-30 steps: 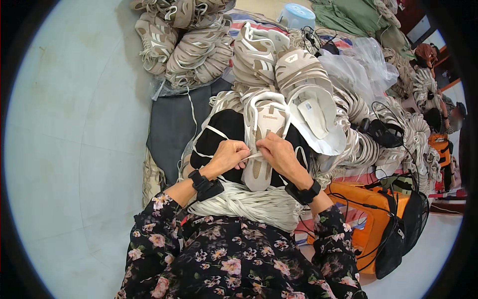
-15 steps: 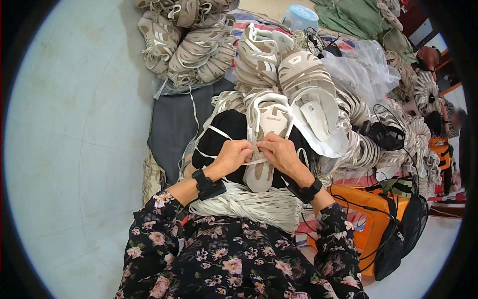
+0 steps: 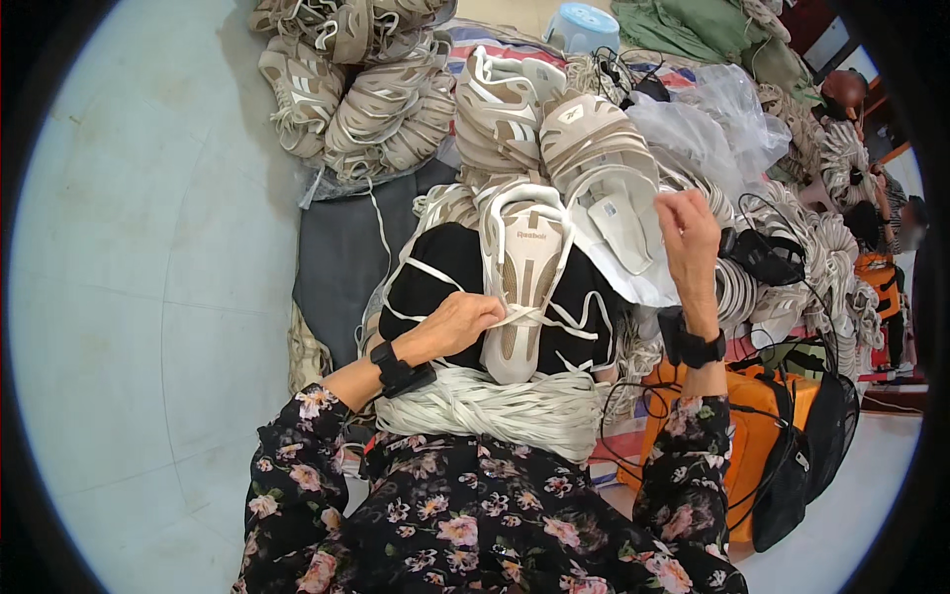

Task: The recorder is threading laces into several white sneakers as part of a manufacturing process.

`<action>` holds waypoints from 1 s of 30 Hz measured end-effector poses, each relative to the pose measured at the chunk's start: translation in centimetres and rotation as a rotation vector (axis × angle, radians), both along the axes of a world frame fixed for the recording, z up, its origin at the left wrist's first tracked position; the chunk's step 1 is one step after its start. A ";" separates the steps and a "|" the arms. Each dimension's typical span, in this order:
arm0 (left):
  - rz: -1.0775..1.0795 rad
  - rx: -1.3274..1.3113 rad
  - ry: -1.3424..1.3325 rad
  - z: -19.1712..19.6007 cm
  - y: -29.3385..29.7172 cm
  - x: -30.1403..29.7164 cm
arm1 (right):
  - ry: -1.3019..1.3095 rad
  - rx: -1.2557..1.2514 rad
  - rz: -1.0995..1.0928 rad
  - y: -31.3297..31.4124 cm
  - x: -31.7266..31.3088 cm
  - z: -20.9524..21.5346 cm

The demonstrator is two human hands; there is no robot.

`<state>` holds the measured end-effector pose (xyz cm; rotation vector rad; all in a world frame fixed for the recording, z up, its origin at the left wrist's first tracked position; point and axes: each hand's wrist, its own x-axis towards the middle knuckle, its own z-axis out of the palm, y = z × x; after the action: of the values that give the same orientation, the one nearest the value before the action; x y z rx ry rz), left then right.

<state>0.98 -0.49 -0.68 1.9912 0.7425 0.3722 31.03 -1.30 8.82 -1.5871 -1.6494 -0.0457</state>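
A beige and white shoe upper (image 3: 531,262) lies across a dark cloth (image 3: 435,262), its toe toward me. A white shoelace (image 3: 524,315) crosses the upper near the toe, with loose lengths spreading to both sides. My left hand (image 3: 460,324) is closed, pinching the lace at the left edge of the upper. Raised to the right, my right hand (image 3: 688,233) is apart from the upper with its fingers closed; I cannot make out anything in them. A thick bundle of white laces (image 3: 495,411) rests on my lap, below the toe.
Stacked shoe uppers (image 3: 599,144) stand beyond, with more piles (image 3: 381,109) at the far left. A clear plastic bag (image 3: 712,129), a blue stool (image 3: 582,28) and an orange bag (image 3: 683,445) with black cables surround the work. Pale floor (image 3: 148,297) extends left.
My right hand has left the upper and moved up and to the right. My left hand stays by the upper. The lace now lies crossed over it, with a loose length on the right.
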 end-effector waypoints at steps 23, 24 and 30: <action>-0.259 0.473 0.173 0.5 -0.6 0.0 | -0.932 0.039 -0.408 1.2 10.3 -6.1; -0.357 0.561 0.244 0.2 -0.9 -1.0 | -0.473 0.104 -0.284 1.3 14.9 -1.1; -0.128 0.010 -0.038 2.6 -0.1 -1.2 | -0.519 -0.082 -0.168 0.5 12.6 -6.0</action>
<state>-0.19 -0.63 1.94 2.0237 0.5866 0.3373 43.61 -0.78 2.87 -1.8808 -1.9136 -0.5219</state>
